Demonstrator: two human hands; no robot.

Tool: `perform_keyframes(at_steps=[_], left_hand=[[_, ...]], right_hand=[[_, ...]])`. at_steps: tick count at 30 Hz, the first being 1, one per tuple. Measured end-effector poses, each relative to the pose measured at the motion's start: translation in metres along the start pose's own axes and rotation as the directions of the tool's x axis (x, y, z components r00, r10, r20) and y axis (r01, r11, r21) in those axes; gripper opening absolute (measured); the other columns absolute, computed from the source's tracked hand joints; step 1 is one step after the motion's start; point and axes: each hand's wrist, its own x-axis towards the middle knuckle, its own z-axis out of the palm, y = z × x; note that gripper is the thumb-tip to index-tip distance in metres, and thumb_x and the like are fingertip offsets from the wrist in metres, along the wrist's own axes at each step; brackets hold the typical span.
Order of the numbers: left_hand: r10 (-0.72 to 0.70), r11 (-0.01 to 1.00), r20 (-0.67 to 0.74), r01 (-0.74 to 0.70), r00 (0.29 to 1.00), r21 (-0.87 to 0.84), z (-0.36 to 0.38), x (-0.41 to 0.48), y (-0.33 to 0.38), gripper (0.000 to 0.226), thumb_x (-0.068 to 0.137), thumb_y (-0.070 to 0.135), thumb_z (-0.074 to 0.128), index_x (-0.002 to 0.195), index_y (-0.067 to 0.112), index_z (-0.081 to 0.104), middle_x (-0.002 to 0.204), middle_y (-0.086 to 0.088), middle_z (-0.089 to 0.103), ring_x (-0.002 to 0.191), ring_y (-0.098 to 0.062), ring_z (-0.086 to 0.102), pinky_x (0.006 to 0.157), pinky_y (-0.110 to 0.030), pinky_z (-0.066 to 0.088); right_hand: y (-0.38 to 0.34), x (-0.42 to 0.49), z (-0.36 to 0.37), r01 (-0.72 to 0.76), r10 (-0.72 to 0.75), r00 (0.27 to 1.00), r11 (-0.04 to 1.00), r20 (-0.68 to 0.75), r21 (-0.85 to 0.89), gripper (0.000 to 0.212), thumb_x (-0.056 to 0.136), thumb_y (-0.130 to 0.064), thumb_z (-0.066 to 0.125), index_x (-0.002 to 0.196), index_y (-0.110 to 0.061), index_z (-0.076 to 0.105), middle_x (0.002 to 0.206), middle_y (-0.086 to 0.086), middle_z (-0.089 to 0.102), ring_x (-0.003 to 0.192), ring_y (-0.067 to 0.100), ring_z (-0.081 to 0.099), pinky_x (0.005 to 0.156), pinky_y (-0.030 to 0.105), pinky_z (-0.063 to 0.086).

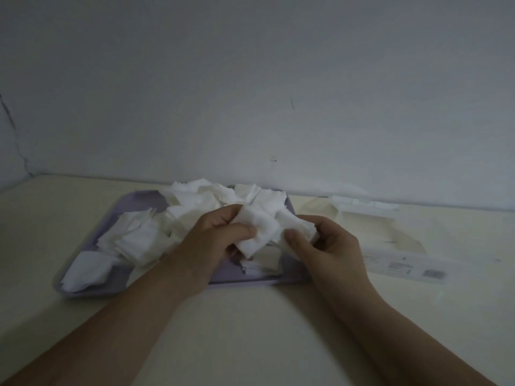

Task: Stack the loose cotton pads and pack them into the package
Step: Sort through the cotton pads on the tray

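Note:
Several loose white cotton pads [139,235] lie heaped on a lilac tray [133,200] in the middle of the table. My left hand [214,235] pinches a single white pad [256,232] above the tray's near right part. Right beside it, my right hand [326,243] grips a small stack of pads [295,224], thumb on top. The two hands nearly touch. The clear plastic package [390,240] lies flat on the table to the right of the tray, its open end pointing toward the wall.
The cream table meets a plain grey wall just behind the tray. A few white pads [362,203] sit at the package's far end by the wall. The tray's near rim [250,284] lies under my wrists.

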Motion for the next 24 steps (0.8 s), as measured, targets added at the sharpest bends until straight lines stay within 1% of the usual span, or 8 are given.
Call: perform_keyframes(at_steps=[2,5,8,10,15,18,20,24], left_hand=[[0.018,1.0,-0.008,-0.018,1.0,0.006,-0.002,0.001,-0.001,0.033,0.072,0.006,0.065,0.1,0.017,0.079,0.101,-0.022,0.073,0.09,-0.034,0.066,0.075,-0.042,0.053],[0.06,0.996,0.037,-0.062,0.997,0.066,-0.004,0.0,0.0,0.039,0.071,0.004,0.076,0.106,0.02,0.076,0.1,-0.014,0.075,0.086,-0.033,0.065,0.068,-0.038,0.054],[0.056,0.998,0.091,-0.059,0.994,0.037,0.002,-0.003,0.002,0.039,0.066,-0.004,0.087,0.098,0.014,0.074,0.095,-0.013,0.078,0.084,-0.025,0.073,0.067,-0.034,0.06],[0.052,0.998,0.094,-0.056,0.994,0.038,0.007,-0.005,0.003,0.033,0.064,-0.002,0.084,0.091,0.014,0.074,0.09,-0.012,0.079,0.078,-0.02,0.075,0.062,-0.027,0.059],[0.075,0.984,-0.018,-0.071,0.997,0.161,0.004,-0.001,-0.001,0.029,0.068,0.012,0.085,0.09,0.003,0.068,0.085,-0.015,0.072,0.077,-0.025,0.066,0.063,-0.029,0.057],[0.1,0.964,-0.017,-0.092,0.995,0.25,0.004,-0.001,-0.002,0.025,0.07,0.017,0.087,0.084,0.005,0.07,0.079,-0.014,0.066,0.072,-0.023,0.06,0.059,-0.027,0.051],[0.097,0.967,-0.018,-0.09,0.995,0.236,0.005,-0.002,-0.001,0.026,0.066,0.021,0.086,0.083,0.007,0.072,0.078,-0.014,0.065,0.067,-0.019,0.059,0.056,-0.024,0.049],[0.06,0.983,-0.015,-0.057,0.998,0.174,0.006,-0.003,0.002,0.019,0.07,0.014,0.086,0.085,0.011,0.074,0.078,-0.014,0.066,0.06,-0.013,0.057,0.051,-0.021,0.046]], right_hand=[[0.001,0.001,0.0,-0.007,0.007,1.0,1.0,0.006,0.003,0.023,0.09,-0.01,0.076,0.108,-0.025,0.077,0.095,-0.002,0.08,0.089,0.021,0.076,0.081,0.041,0.062],[0.001,0.004,-0.003,-0.038,0.039,0.999,0.997,-0.008,0.064,0.031,0.084,-0.002,0.081,0.109,-0.019,0.075,0.096,0.0,0.081,0.091,0.019,0.078,0.082,0.036,0.062],[-0.001,0.004,-0.004,-0.057,0.056,0.998,0.993,0.009,0.101,0.027,0.081,0.002,0.082,0.103,-0.012,0.078,0.092,0.004,0.082,0.091,0.024,0.079,0.088,0.042,0.063],[-0.001,0.003,-0.003,-0.058,0.053,0.997,0.995,0.052,0.084,0.026,0.082,0.004,0.081,0.103,-0.012,0.079,0.092,0.005,0.082,0.091,0.024,0.079,0.091,0.046,0.062],[-0.001,0.004,-0.001,-0.058,0.048,0.996,0.989,0.075,0.138,0.023,0.086,0.001,0.078,0.106,-0.01,0.078,0.096,0.005,0.082,0.096,0.025,0.079,0.094,0.045,0.061],[-0.002,0.003,0.0,-0.065,0.051,0.995,0.983,0.083,0.171,0.019,0.089,0.002,0.075,0.105,-0.008,0.076,0.097,0.007,0.082,0.096,0.026,0.078,0.094,0.045,0.061],[-0.002,0.004,0.0,-0.065,0.053,0.995,0.986,0.081,0.152,0.021,0.09,0.005,0.073,0.105,-0.009,0.076,0.096,0.006,0.082,0.096,0.025,0.079,0.095,0.046,0.06],[0.0,0.006,-0.001,-0.067,0.056,0.996,0.985,0.071,0.158,0.024,0.09,0.01,0.069,0.106,-0.007,0.075,0.097,0.008,0.082,0.097,0.028,0.078,0.097,0.051,0.059]])
